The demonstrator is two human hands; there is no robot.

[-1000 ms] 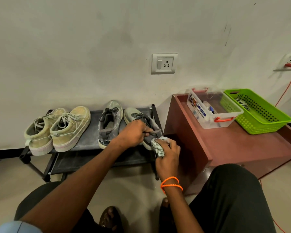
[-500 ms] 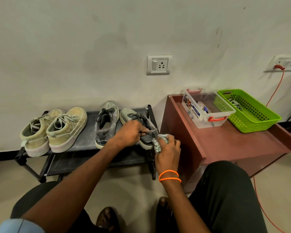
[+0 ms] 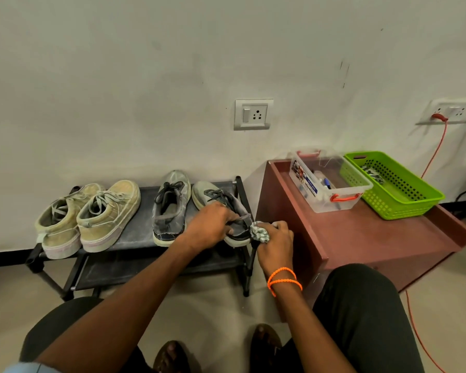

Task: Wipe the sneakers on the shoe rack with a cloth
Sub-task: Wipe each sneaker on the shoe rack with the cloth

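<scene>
A low black shoe rack holds two pairs of sneakers. The beige pair sits at its left end. A grey pair stands at the right: one grey sneaker stands free, and my left hand grips the collar of the right grey sneaker. My right hand holds a bunched grey-white cloth against that sneaker's heel, at the rack's right end.
A reddish-brown cabinet stands right of the rack, carrying a clear plastic box and a green basket. An orange cable hangs from a wall socket. My knees and sandalled feet fill the foreground.
Both hands keep the same hold on the right grey sneaker and the cloth. The cloth hand has shifted only slightly at the heel; the view has drifted a little.
</scene>
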